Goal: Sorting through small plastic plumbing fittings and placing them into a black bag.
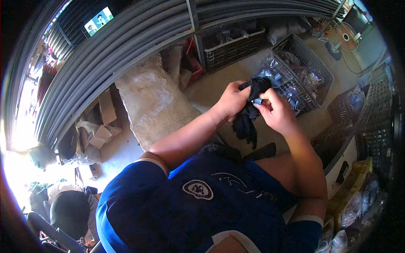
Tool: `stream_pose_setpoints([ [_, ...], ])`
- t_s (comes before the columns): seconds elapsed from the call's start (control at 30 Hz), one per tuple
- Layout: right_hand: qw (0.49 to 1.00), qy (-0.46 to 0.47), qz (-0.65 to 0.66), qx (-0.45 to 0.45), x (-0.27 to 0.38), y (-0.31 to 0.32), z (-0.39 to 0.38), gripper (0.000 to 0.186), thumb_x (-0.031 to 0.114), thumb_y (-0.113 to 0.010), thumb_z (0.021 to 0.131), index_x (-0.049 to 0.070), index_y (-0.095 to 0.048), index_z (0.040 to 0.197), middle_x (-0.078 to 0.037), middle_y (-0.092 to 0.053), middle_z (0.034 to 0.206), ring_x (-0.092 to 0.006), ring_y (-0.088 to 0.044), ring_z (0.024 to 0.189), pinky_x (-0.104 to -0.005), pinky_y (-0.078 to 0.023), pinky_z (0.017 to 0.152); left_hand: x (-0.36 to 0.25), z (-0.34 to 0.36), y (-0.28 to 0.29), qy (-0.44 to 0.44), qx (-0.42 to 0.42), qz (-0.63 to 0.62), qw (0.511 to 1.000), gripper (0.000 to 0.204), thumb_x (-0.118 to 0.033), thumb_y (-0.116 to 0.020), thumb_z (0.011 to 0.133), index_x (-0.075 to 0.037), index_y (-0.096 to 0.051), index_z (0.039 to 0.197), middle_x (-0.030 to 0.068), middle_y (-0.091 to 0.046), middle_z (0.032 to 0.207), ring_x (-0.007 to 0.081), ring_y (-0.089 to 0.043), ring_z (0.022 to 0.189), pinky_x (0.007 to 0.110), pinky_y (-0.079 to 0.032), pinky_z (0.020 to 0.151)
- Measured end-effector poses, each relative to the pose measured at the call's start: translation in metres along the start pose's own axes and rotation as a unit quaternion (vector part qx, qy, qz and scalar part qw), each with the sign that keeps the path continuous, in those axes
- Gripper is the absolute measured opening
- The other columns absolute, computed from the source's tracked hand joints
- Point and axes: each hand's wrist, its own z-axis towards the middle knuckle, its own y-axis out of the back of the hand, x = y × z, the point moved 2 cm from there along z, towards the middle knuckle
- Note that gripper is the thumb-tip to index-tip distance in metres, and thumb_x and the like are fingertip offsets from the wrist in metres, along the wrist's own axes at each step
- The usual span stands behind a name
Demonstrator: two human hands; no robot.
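Note:
In front of my body, my left hand (233, 101) is closed around a bunched black cloth (245, 126), whose loose end hangs below in finger-like strips. Opposite it, my right hand (277, 111) pinches a small grey fitting (257, 101) between thumb and fingertips, against the cloth. The exact shape of the fitting is partly covered by my fingers. Just beyond both hands lies a dark crate (330, 80) with clear bags (313, 79) in it. Other grey pieces in clear plastic (291, 96) lie close to my right hand.
A large pale sack (149, 99) stands to the left of my arms. Long grey pipes (126, 48) lie on a metal rack across the back. Another black crate (234, 50) sits below the rack. A fan (346, 37) stands far right, and a yellow bin (352, 189) is near right.

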Motion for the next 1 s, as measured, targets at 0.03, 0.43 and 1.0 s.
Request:
stream_pose_setpoints([
  [0.03,1.0,-0.007,0.024,-0.016,-0.003,-0.002,-0.001,0.022,0.009,-0.075,0.09,0.003,-0.056,0.1,-0.013,-0.067,0.082,-0.0226,-0.067,0.069,-0.0328,-0.051,0.063,0.001,0.0,0.0,-0.008,-0.004,-0.01,1.0,0.038,-0.03,-0.069,0.097,0.006,-0.064,0.107,0.0067,-0.068,0.087,0.0126,-0.064,0.074,0.03,-0.055,0.062],
  [0.43,0.74,-0.294,0.605,-0.023,-0.012,-0.017,-0.005,0.012,0.011,-0.06,0.1,0.007,-0.054,0.109,0.002,-0.051,0.074,-0.0047,-0.044,0.054,-0.0211,-0.035,0.047,0.002,-0.009,0.008,-0.358,-0.032,0.263,0.896,0.041,-0.026,-0.084,0.082,-0.001,-0.06,0.103,0.0086,-0.063,0.084,0.0126,-0.06,0.081,0.032,-0.052,0.073],
  [1.0,0.99,0.083,-0.106,-0.034,0.017,0.027,-0.001,0.023,0.014,-0.072,0.092,0.003,-0.059,0.107,-0.016,-0.065,0.095,-0.0335,-0.063,0.082,-0.0396,-0.051,0.071,-0.002,0.013,-0.019,-0.003,-0.003,-0.013,1.0,0.034,-0.027,-0.047,0.104,0.001,-0.067,0.098,0.005,-0.066,0.081,0.0133,-0.061,0.068,0.03,-0.052,0.058],
])
